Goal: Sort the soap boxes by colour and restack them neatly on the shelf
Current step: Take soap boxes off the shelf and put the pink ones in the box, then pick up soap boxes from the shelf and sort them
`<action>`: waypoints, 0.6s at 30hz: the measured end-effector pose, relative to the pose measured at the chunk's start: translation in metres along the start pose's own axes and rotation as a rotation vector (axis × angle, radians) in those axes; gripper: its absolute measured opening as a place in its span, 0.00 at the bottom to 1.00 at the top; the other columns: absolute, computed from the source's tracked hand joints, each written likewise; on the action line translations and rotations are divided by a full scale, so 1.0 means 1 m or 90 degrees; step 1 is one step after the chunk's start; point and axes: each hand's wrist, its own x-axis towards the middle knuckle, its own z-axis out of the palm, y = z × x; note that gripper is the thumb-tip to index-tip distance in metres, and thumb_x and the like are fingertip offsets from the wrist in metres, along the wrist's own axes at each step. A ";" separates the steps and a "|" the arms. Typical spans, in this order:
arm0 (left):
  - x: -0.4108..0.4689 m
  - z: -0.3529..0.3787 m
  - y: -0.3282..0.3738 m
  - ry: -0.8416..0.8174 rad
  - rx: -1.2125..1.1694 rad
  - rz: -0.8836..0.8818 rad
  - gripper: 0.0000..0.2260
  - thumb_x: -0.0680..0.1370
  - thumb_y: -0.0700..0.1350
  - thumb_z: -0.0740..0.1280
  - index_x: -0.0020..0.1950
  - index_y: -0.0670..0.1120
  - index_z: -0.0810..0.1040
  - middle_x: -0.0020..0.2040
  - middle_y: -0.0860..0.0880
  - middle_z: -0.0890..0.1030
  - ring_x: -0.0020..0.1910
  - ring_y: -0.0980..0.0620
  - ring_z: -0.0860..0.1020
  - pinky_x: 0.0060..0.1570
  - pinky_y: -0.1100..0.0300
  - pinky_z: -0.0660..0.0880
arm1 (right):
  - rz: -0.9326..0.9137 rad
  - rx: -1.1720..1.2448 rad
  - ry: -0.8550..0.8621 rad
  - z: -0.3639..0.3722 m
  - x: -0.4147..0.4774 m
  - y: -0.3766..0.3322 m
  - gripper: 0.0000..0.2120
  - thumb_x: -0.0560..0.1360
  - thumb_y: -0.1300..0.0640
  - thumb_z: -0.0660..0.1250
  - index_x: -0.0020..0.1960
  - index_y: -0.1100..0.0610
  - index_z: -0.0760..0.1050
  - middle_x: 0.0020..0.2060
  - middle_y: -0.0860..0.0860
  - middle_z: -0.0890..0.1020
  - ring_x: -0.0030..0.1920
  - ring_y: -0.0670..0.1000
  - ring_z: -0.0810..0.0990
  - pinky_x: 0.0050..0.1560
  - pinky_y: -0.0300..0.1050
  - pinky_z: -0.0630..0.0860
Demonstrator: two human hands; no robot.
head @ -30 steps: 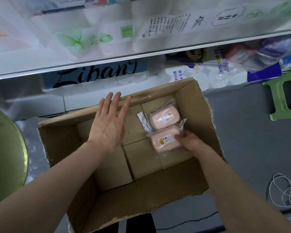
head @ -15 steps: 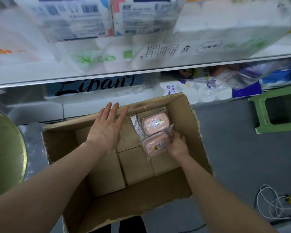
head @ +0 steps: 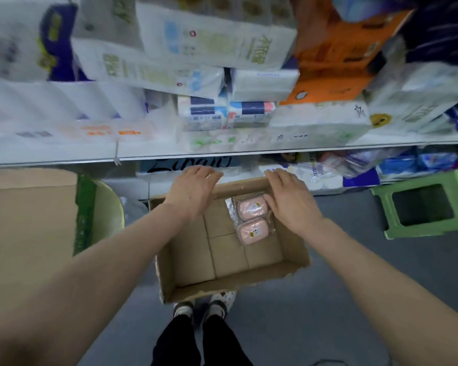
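Two pink soaps [head: 252, 219] lie end to end in the cardboard box [head: 230, 282], just under my right hand [head: 288, 200]; it's nearer, fingers loose, holding nothing. My left hand [head: 193, 188] rests open on the far rim.

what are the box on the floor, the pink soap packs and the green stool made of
Open box: matte brown corrugated cardboard, with ragged torn edges. Pink soap packs: glossy clear plastic film, shiny and crinkled, probably over soap bars. Green stool: likely moulded plastic, one even colour.
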 end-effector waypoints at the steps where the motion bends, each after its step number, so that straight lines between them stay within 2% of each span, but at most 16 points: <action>1: -0.009 -0.018 -0.003 0.034 0.001 0.007 0.24 0.75 0.46 0.69 0.71 0.47 0.70 0.66 0.45 0.74 0.65 0.41 0.72 0.66 0.47 0.68 | -0.020 -0.015 0.022 -0.020 0.001 -0.007 0.24 0.78 0.53 0.64 0.70 0.62 0.68 0.63 0.60 0.74 0.58 0.62 0.75 0.56 0.56 0.74; 3: -0.025 -0.051 -0.009 0.113 0.017 0.022 0.23 0.72 0.45 0.73 0.66 0.45 0.75 0.60 0.43 0.79 0.58 0.40 0.77 0.60 0.47 0.72 | -0.061 -0.039 0.071 -0.057 0.004 -0.022 0.24 0.76 0.53 0.66 0.69 0.62 0.69 0.62 0.61 0.75 0.58 0.63 0.76 0.56 0.55 0.75; 6: -0.053 -0.100 -0.023 0.209 0.045 0.023 0.21 0.69 0.45 0.76 0.61 0.44 0.78 0.53 0.44 0.82 0.51 0.39 0.79 0.53 0.48 0.75 | -0.132 -0.066 0.122 -0.105 0.014 -0.051 0.26 0.73 0.55 0.71 0.68 0.64 0.71 0.61 0.63 0.76 0.56 0.64 0.77 0.53 0.56 0.77; 13: -0.131 -0.189 -0.076 0.318 0.112 -0.044 0.23 0.68 0.44 0.76 0.62 0.45 0.78 0.52 0.44 0.82 0.49 0.39 0.79 0.51 0.47 0.76 | -0.276 -0.114 0.189 -0.192 0.049 -0.144 0.28 0.76 0.52 0.69 0.71 0.63 0.68 0.63 0.62 0.75 0.57 0.65 0.77 0.52 0.57 0.76; 18: -0.194 -0.224 -0.127 0.382 0.128 -0.097 0.22 0.68 0.42 0.76 0.61 0.44 0.78 0.52 0.43 0.82 0.49 0.39 0.80 0.50 0.46 0.77 | -0.357 -0.135 0.231 -0.227 0.066 -0.225 0.27 0.75 0.52 0.70 0.70 0.62 0.70 0.60 0.61 0.77 0.54 0.64 0.78 0.50 0.55 0.76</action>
